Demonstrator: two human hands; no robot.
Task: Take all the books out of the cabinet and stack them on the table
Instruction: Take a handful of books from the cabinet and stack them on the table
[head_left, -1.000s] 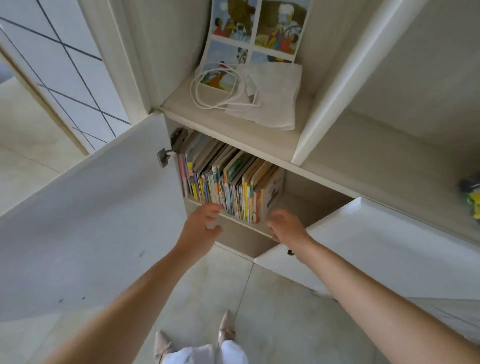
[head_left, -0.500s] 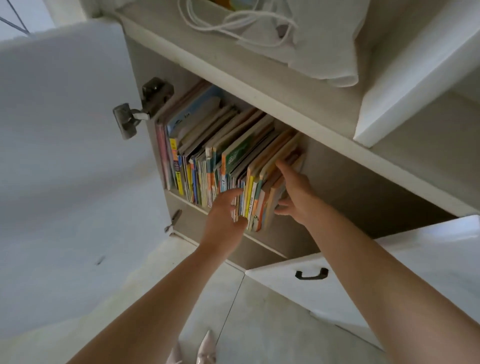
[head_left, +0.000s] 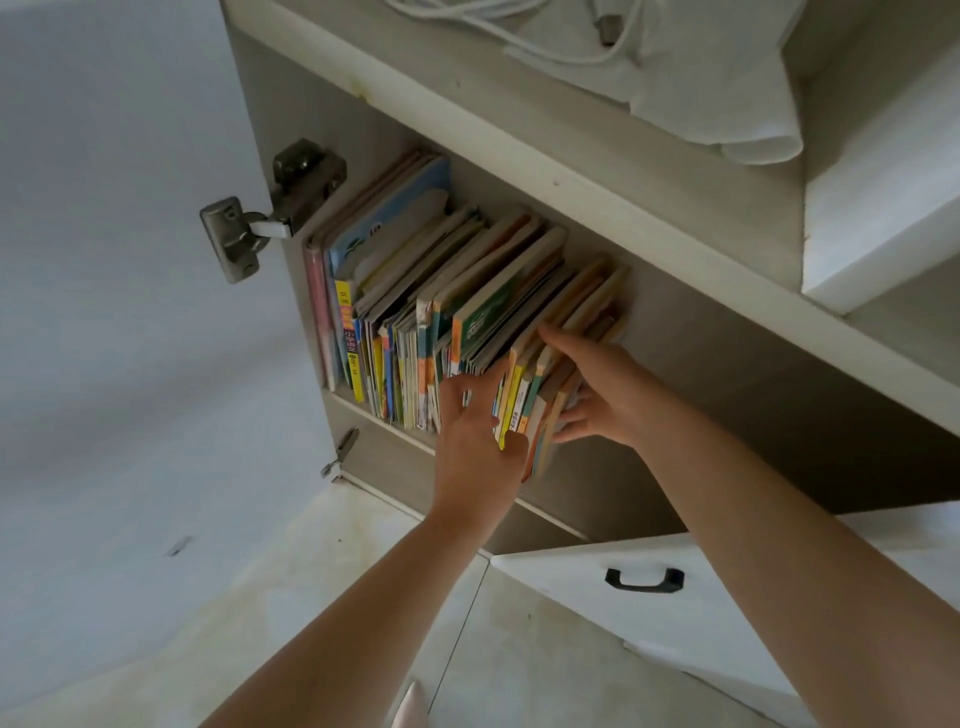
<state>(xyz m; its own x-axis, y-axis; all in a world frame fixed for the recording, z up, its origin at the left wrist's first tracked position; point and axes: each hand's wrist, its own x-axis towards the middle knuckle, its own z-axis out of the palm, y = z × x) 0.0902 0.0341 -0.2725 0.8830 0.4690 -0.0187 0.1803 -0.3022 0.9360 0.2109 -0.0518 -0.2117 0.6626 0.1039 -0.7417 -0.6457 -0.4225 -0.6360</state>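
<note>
Now hands (head_left: 545, 410) grip the rightmost books (head_left: 540, 400).

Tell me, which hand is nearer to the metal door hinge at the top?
The left hand. It grips the bundle of books from the hinge side; the right hand holds the bundle's far side, further from the hinge.
</note>
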